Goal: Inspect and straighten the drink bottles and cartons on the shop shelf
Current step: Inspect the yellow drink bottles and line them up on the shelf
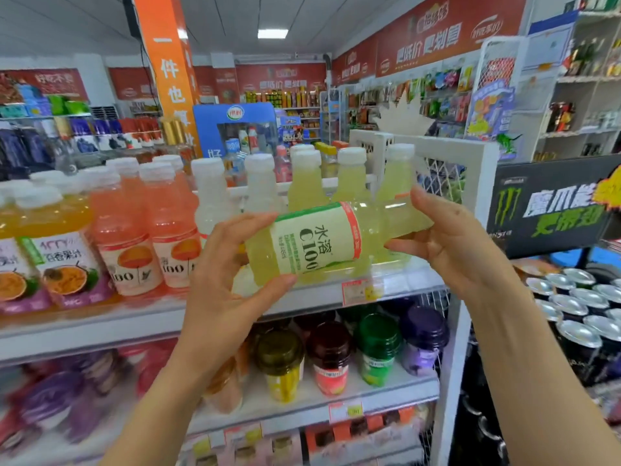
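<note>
Here's the lime-green C100 bottle point(316, 240), off the shelf and tipped nearly flat in front of the top shelf point(100, 327). The label is turned up to face the person, likely so the print can be read. The left hand point(228, 274) pinches the base end between thumb and fingers. The right hand point(450, 243) curls round the neck end and hides the cap. Matching pale-green bottles point(305, 183) stand upright behind, and the bare spot above the price tag point(356, 290) looks like where it belongs.
</note>
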